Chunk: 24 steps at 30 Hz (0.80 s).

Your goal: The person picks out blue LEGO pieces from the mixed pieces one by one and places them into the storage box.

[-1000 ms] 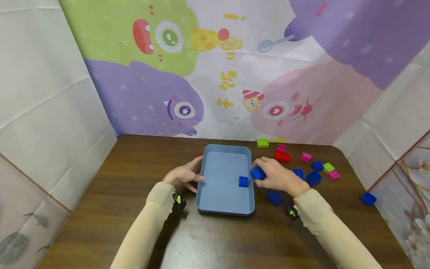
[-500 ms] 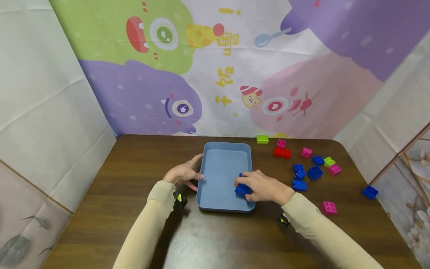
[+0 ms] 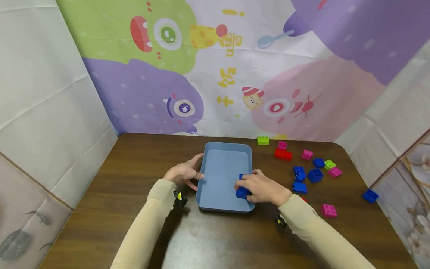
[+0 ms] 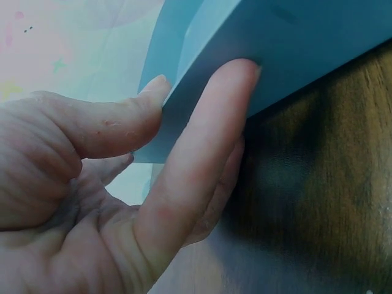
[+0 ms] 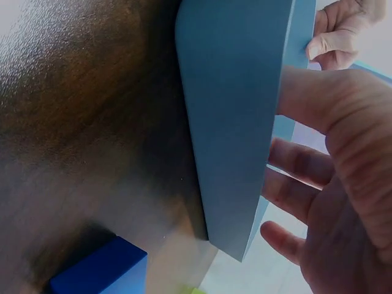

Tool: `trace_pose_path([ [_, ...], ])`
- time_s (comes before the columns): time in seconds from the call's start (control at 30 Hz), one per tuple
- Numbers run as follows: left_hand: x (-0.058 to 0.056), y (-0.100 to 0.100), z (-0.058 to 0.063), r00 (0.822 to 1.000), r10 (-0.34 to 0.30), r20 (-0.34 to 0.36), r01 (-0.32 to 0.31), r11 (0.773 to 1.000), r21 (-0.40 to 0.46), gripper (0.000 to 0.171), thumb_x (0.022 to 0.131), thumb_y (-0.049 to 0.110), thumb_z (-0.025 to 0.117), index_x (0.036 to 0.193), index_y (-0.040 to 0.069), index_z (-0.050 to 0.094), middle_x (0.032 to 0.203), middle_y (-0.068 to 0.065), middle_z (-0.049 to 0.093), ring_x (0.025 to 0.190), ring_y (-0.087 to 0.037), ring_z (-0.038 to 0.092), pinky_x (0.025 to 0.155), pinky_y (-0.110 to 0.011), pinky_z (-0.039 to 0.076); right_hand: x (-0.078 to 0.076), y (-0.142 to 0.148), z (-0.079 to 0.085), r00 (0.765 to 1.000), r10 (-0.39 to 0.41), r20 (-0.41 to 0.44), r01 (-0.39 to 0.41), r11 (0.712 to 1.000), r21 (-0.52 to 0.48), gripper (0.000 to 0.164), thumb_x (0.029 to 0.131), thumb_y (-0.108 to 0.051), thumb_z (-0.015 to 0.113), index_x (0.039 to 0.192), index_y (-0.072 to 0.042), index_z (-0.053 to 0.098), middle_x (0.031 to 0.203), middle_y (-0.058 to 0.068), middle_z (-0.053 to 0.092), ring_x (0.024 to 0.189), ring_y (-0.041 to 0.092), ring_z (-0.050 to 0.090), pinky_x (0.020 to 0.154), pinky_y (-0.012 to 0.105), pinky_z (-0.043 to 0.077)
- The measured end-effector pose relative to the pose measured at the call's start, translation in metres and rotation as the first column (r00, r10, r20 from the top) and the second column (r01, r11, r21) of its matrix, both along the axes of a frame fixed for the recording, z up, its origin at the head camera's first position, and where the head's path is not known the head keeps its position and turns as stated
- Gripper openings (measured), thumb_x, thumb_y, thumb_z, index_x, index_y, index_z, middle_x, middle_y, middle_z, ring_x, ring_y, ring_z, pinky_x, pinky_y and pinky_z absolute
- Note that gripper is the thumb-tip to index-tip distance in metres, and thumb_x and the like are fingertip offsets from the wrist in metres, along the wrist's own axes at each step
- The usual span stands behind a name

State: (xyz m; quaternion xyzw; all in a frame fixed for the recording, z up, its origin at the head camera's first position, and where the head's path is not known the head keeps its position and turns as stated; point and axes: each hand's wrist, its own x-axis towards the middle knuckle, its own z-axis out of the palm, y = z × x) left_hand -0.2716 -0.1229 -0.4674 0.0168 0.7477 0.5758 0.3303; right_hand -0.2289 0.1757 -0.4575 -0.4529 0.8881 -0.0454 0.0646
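A shallow blue-grey tray [image 3: 220, 164] lies on the wooden table. My left hand [image 3: 183, 173] holds its left side; in the left wrist view the thumb is at the rim and a long finger lies along the outer wall. Inside the tray, near the right wall, my right hand [image 3: 260, 186] grips a blue building brick [image 3: 242, 192] from above. Just behind it shows the edge of another blue brick [image 3: 240, 176], mostly covered by the fingers. In the right wrist view the tray wall [image 5: 236, 110] hides the fingertips and the held brick.
Several loose bricks lie right of the tray: blue ones [image 3: 315, 175], a red one [image 3: 283, 154], pink ones [image 3: 329, 210] and green ones [image 3: 263, 140]. One blue brick [image 3: 370, 196] sits at the table's right edge. A printed cloth [image 3: 225, 123] hangs behind the table.
My right hand has carried the blue brick from the tray's right rim leftward and down into the tray, beside the other blue brick. The left hand has stayed at the tray's left side.
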Motion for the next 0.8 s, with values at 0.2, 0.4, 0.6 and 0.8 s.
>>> trace_pose_path([
  [0.2, 0.0, 0.0, 0.002, 1.0, 0.003, -0.001, -0.003, 1.0, -0.007, 0.091, 0.093, -0.008, 0.057, 0.155, 0.033, 0.006, 0.136, -0.031, 0.036, 0.103, -0.039, 0.058, 0.064, -0.049, 0.06, -0.004, -0.003, -0.003, 0.999, -0.014, -0.033, 0.014, 1.0, 0.007, 0.036, 0.078, -0.017, 0.078, 0.109, -0.022, 0.061, 0.104, 0.003, 0.065, 0.095, 0.018, 0.058, 0.094, 0.058, 0.037],
  [0.4, 0.002, -0.002, 0.003, 1.0, 0.009, -0.004, -0.009, 1.0, -0.027, 0.091, 0.093, -0.007, 0.058, 0.156, 0.033, 0.005, 0.139, -0.031, 0.034, 0.105, -0.037, 0.058, 0.062, -0.047, 0.06, -0.001, -0.006, -0.004, 0.998, -0.034, -0.05, 0.036, 0.999, 0.032, 0.036, 0.079, -0.016, 0.077, 0.109, -0.022, 0.059, 0.103, 0.002, 0.064, 0.096, 0.018, 0.057, 0.096, 0.061, 0.034],
  [0.6, 0.004, 0.0, 0.001, 1.0, 0.005, -0.015, -0.006, 0.999, -0.05, 0.09, 0.093, -0.005, 0.059, 0.156, 0.033, 0.006, 0.127, -0.03, 0.044, 0.103, -0.036, 0.058, 0.063, -0.046, 0.061, 0.006, -0.005, -0.004, 0.998, -0.068, 0.005, 0.068, 0.998, -0.002, 0.034, 0.081, -0.018, 0.076, 0.109, -0.021, 0.058, 0.103, 0.002, 0.062, 0.095, 0.02, 0.055, 0.087, 0.049, 0.044],
  [0.8, 0.003, -0.001, 0.002, 1.0, 0.001, -0.027, -0.003, 0.998, -0.06, 0.09, 0.093, -0.003, 0.06, 0.156, 0.033, 0.006, 0.118, -0.028, 0.047, 0.101, -0.035, 0.058, 0.064, -0.045, 0.061, 0.006, -0.003, -0.004, 0.997, -0.072, 0.007, 0.072, 0.997, -0.036, 0.028, 0.084, -0.02, 0.072, 0.108, -0.02, 0.059, 0.101, 0.0, 0.061, 0.092, 0.02, 0.052, 0.079, 0.04, 0.049],
])
